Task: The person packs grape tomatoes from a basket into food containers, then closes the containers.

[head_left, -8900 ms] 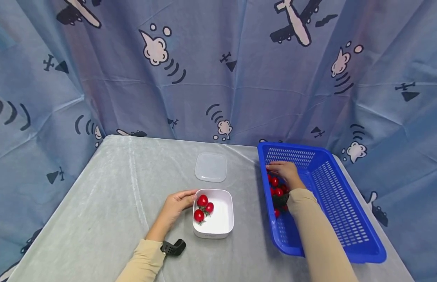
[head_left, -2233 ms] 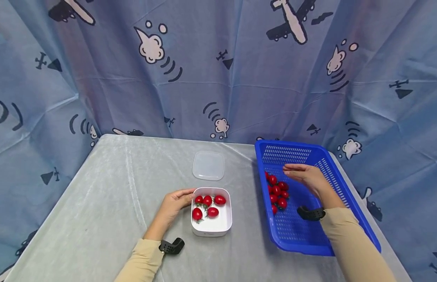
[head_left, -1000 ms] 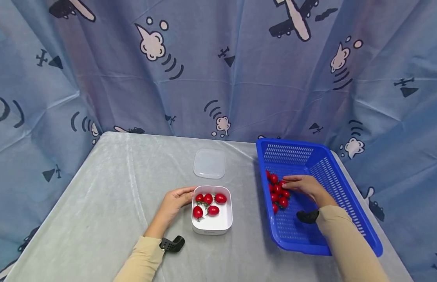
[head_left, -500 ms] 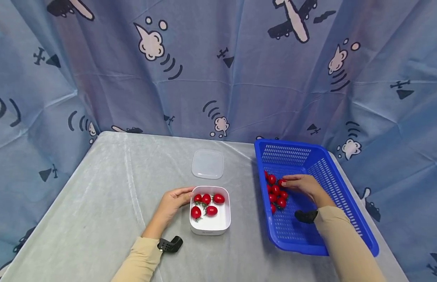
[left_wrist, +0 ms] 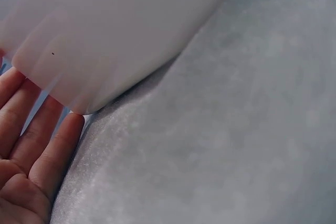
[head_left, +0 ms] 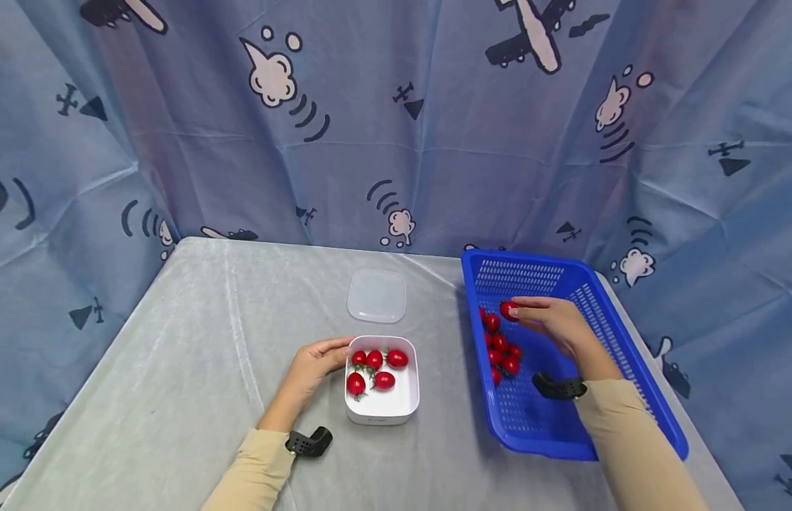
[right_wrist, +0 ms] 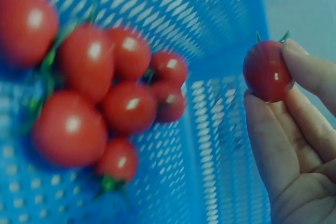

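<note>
My right hand (head_left: pixel 558 326) pinches a cherry tomato (right_wrist: pixel 265 72) between thumb and fingertips, above the left part of a blue plastic basket (head_left: pixel 539 446). Green stem bits show on top of this tomato in the right wrist view. More red cherry tomatoes (right_wrist: pixel 71 128) lie clustered on the basket floor along its left wall. A white square box (head_left: pixel 396 401) stands on the table with several cherry tomatoes (head_left: pixel 384 381) inside, green stems attached. At its back left corner my left hand (head_left: pixel 311 370) rests with extended fingers (left_wrist: pixel 58 150) touching the box wall.
A translucent square lid (head_left: pixel 377 297) lies flat behind the white box. Grey cloth covers the table (head_left: pixel 160 383), and the basket sits near its right edge. A blue patterned curtain (head_left: pixel 345 156) hangs behind. Each wrist wears a black band (head_left: pixel 309 443).
My right hand has reached into the tomato cluster, taken one cherry tomato and lifted it up. Over the longer span, the box has gained cherry tomatoes. My left hand has stayed at the box.
</note>
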Available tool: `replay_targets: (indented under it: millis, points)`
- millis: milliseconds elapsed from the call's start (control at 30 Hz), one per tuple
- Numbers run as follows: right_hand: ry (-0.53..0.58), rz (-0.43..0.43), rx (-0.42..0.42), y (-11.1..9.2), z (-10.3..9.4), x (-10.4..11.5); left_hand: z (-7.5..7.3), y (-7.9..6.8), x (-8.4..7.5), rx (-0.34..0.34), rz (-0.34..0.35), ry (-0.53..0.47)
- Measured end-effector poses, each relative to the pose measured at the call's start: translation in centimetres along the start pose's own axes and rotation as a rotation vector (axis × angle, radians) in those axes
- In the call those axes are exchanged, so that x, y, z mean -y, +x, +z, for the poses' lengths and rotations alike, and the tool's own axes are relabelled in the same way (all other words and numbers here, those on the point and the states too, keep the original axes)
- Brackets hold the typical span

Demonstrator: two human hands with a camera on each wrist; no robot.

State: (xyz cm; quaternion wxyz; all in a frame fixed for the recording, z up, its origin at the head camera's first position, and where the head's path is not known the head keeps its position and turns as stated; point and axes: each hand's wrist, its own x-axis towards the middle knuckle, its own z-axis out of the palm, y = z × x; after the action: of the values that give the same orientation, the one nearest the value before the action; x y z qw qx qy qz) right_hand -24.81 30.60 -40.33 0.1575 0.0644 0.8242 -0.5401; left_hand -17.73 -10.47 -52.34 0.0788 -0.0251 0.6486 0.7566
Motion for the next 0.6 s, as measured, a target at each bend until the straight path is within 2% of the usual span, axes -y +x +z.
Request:
replay_targets:
  millis: [400,600]
  points:
    - [0.125,-0.131,-0.022,-2.2,2.5,2.5,-0.1,-0.2,0.1,0.030,0.006,0.013]
    - [0.171,-0.180,-0.028,-3.4,3.7,3.6,0.0,0.0,0.0,0.012,0.005,0.013]
